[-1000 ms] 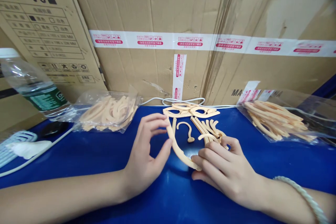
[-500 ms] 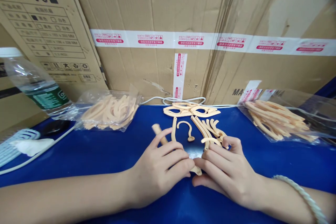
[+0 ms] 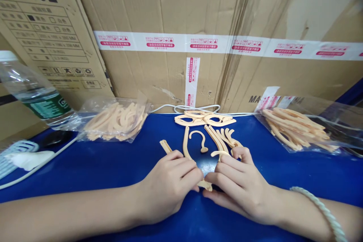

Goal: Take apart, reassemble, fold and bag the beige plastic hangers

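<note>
My left hand (image 3: 172,185) is closed around a beige plastic hanger arm (image 3: 165,146). One end juts out above the knuckles, and the lower end (image 3: 206,185) shows between my hands. Close to that lower end are the thumb and index finger of my right hand (image 3: 241,185), whose other fingers are curled. A curved beige piece, seemingly a hanger hook (image 3: 217,153), pokes out from those curled fingers; the rest of it is hidden. Beyond my hands lie a single hanger arm (image 3: 185,141), a loose hook (image 3: 203,140), a pair of arms (image 3: 214,136) and several more curved pieces (image 3: 227,135).
Finished hangers (image 3: 204,120) lie by a white cable (image 3: 167,106) at the cardboard wall (image 3: 170,11). Clear bags of hanger parts stand left (image 3: 116,121) and right (image 3: 295,126). A water bottle (image 3: 42,98) and a crumpled tissue (image 3: 31,159) are far left on the blue table (image 3: 113,170).
My left fingers have closed down over the hanger arm, which now tilts differently. My right hand has shifted slightly left with the curved piece. The whole view has moved a little.
</note>
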The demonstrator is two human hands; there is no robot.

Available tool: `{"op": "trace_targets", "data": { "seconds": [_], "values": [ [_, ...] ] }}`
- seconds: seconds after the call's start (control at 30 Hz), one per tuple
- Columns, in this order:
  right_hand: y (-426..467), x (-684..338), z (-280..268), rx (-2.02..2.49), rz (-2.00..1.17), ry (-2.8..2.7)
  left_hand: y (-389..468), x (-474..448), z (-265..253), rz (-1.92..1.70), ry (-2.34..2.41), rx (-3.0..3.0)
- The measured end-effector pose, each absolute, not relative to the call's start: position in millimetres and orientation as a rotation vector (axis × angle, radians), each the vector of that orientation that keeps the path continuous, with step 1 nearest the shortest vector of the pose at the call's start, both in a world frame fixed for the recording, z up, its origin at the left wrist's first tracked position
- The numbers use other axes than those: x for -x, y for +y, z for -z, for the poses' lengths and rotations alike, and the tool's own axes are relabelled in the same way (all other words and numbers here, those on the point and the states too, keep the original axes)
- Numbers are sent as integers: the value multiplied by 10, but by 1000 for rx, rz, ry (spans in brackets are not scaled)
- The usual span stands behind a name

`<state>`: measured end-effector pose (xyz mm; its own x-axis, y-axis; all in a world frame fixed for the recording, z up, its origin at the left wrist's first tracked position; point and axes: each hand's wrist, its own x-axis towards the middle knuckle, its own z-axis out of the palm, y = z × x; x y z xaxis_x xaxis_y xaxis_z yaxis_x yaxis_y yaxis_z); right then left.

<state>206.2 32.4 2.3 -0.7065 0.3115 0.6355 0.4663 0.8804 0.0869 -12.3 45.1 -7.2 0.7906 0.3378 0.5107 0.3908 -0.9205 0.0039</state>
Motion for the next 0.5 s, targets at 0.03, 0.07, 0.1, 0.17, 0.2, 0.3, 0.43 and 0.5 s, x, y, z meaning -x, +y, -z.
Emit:
{"op": "trace_targets", "data": {
  "seconds": [0.03,0.07,0.1,0.17,0.2,0.3,0.43,0.5],
  "values": [
    [326,-2060,-28,551,291,-2410,452,126,72,793,-585,2882],
    [326,-2059,-33,547,266,-2411,453,129,73,799,-581,2887],
    [325,-2059,-38,548,240,-2414,454,131,74,809,-576,2890],
    [319,-2058,-45,553,195,-2428,456,133,75,831,-564,2889],
    [316,-2057,-46,549,180,-2434,454,134,75,844,-559,2883],
    [311,-2057,-41,539,162,-2451,438,136,68,865,-543,2857],
    [340,-2089,-26,617,-39,-2392,429,160,20,871,-432,2773],
    [369,-2111,-29,682,-88,-2370,459,182,-13,876,-408,2736]
  ]
}}
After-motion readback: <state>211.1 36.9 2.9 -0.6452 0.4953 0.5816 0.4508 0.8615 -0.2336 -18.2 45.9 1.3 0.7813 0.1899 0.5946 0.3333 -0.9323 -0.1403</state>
